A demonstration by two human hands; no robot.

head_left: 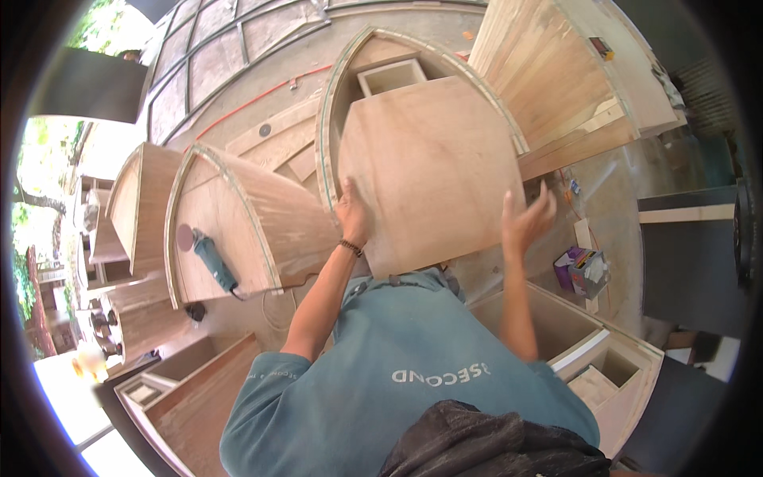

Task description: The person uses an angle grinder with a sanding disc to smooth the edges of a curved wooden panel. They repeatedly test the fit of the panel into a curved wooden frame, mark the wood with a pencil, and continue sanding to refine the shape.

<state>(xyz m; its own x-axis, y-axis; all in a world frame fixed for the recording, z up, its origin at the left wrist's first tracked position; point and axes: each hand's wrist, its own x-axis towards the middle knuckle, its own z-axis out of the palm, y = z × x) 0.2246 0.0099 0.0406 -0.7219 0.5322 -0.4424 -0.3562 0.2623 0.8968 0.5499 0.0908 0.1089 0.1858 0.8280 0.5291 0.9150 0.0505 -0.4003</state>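
A broad, pale plywood panel (429, 167) with a curved far edge lies in front of me. It partly covers a pointed-arch wooden cabinet (324, 135) with a small box-shaped compartment (392, 77) inside. My left hand (352, 215) grips the panel's left edge, thumb on top and its other fingers mostly hidden. At the right edge, my right hand (528, 219) has its fingers spread, the thumb close to the wood; whether it touches I cannot tell.
To the left, a teal angle grinder (213, 262) with a round disc rests on another arched cabinet (254, 199). A large wooden piece (548, 71) stands at the far right. A purple and grey box (584, 272) sits at right. Open wooden cabinets (199, 397) flank me.
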